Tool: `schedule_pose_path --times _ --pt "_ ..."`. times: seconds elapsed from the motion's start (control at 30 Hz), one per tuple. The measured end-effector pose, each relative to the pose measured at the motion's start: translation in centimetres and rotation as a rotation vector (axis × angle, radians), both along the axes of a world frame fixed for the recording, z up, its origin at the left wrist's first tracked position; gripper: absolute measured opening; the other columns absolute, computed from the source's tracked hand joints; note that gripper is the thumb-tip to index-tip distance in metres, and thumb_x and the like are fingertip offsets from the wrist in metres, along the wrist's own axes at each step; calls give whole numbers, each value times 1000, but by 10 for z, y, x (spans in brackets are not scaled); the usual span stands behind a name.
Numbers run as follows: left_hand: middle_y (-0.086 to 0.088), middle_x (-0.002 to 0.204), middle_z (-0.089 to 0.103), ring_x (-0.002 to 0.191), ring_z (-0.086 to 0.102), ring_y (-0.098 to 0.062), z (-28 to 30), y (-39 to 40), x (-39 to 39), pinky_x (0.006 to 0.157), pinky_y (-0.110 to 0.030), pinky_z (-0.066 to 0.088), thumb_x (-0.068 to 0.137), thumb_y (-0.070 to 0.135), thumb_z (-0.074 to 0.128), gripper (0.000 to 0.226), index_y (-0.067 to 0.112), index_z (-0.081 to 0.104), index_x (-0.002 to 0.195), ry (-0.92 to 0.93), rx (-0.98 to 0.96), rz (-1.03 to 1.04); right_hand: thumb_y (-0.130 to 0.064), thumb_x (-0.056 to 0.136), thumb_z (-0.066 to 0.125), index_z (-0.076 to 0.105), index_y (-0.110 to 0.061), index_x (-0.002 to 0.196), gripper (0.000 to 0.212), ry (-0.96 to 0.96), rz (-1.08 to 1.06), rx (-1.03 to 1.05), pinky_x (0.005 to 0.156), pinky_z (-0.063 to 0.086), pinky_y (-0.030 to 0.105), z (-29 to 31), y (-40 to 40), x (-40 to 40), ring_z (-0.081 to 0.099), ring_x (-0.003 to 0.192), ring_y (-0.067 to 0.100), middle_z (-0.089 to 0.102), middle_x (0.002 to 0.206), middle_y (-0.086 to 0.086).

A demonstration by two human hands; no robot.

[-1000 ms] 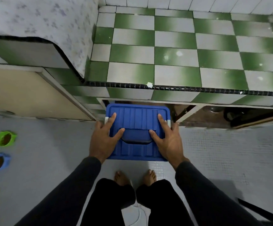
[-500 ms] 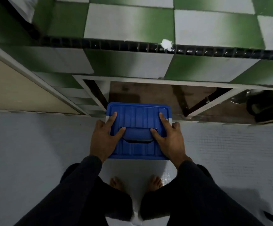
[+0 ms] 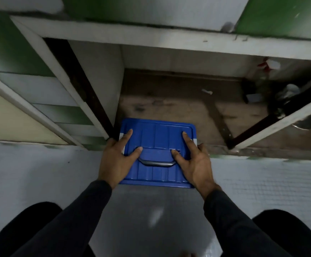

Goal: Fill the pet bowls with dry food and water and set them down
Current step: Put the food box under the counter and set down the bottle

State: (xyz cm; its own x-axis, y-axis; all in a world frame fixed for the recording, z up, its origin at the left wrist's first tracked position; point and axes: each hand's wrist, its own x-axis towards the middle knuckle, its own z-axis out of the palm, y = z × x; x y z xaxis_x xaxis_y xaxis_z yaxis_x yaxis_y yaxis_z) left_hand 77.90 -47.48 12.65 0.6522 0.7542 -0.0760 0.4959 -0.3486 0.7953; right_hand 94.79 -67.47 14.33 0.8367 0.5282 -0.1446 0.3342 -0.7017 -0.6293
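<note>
A blue plastic container [image 3: 158, 136] with a ribbed lid and a dark folded handle [image 3: 156, 164] sits at the centre of the view, at the threshold of an open lower cabinet. My left hand [image 3: 115, 160] grips its left side, thumb and forefinger lying on the lid. My right hand [image 3: 195, 162] grips its right side the same way. The remaining fingers wrap down over the edges, out of sight. No pet bowls are in view.
The open cabinet has a bare brown floor [image 3: 169, 101] beyond the container. Dark pots and metal ware [image 3: 288, 93] crowd its right back corner. A white cabinet door [image 3: 281, 119] stands open at the right, a beige panel [image 3: 6, 117] at the left. White mosaic floor [image 3: 30, 173] lies below.
My head has dropped lower and closer to the cabinet, with my knees now bent out to the sides. The container stays gripped in both hands. The coloured bowls have left the view.
</note>
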Motion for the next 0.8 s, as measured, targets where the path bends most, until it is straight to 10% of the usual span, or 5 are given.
schedule_pose_path --times 0.4,0.8 --pt "7 127 49 108 39 4 -31 33 42 84 -1 27 84 72 63 78 49 36 154 82 160 -14 -78 76 59 26 -57 149 83 12 -11 20 89 46 28 -31 26 44 47 93 13 38 112 -4" --pt "-6 162 37 146 40 -24 -61 81 101 113 -27 34 85 68 64 82 45 32 156 93 45 -62 -74 78 65 29 -52 151 85 19 -15 12 91 45 31 -63 73 105 46 98 15 37 112 -3"
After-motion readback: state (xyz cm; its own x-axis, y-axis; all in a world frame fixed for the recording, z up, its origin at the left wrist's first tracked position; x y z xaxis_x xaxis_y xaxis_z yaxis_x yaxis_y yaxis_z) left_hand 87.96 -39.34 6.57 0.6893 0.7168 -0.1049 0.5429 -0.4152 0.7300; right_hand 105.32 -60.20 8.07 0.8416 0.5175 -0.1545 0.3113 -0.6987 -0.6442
